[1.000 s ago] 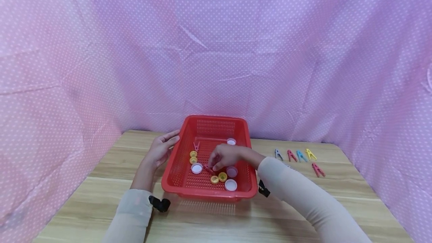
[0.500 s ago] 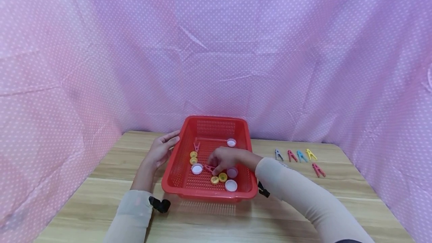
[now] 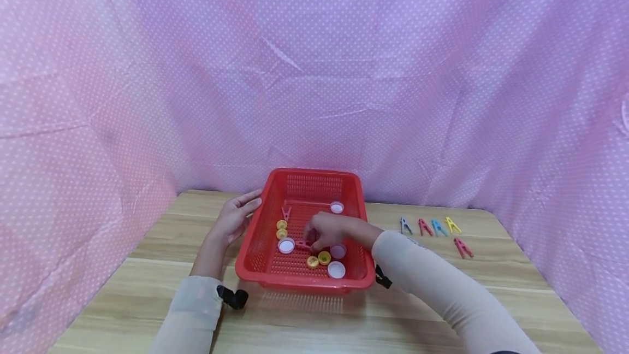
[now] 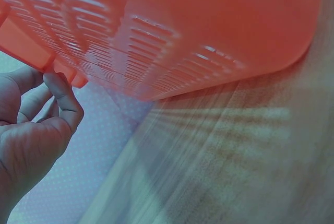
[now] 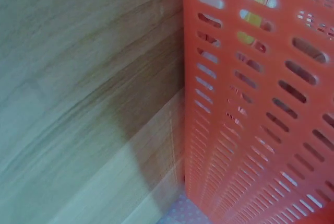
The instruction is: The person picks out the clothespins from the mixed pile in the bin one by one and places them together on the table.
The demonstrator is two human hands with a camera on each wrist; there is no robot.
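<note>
A red plastic basket [image 3: 304, 283] stands on the table. My left hand [image 3: 235, 220] holds its left rim; in the left wrist view the thumb and fingers [image 4: 65, 98] pinch the edge. My right hand [image 3: 326, 231] reaches over the right wall into the basket, fingers curled down at a pink clothespin [image 3: 302, 245], whose near end they pinch. That clothespin points left towards a white round cap [image 3: 286, 245]. A pale pink cap [image 3: 338, 251] is beside the right hand, and a yellow cap [image 3: 324, 258] lies just below it. The right wrist view shows the basket's slotted side [image 5: 261, 119], the hand hidden.
Also in the basket are another pink clothespin [image 3: 286, 213], more yellow caps [image 3: 282, 225] and white caps [image 3: 336, 270]. To its right on the wooden table [image 3: 295, 332] lie several clothespins, among them a blue one [image 3: 439, 227] and a yellow one [image 3: 452, 224]. A pink dotted curtain [image 3: 314, 97] hangs behind.
In the basket, my right hand has shifted slightly and the pink clothespin at its fingers has turned to lie more level, towards the white cap. My left hand stays on the rim.
</note>
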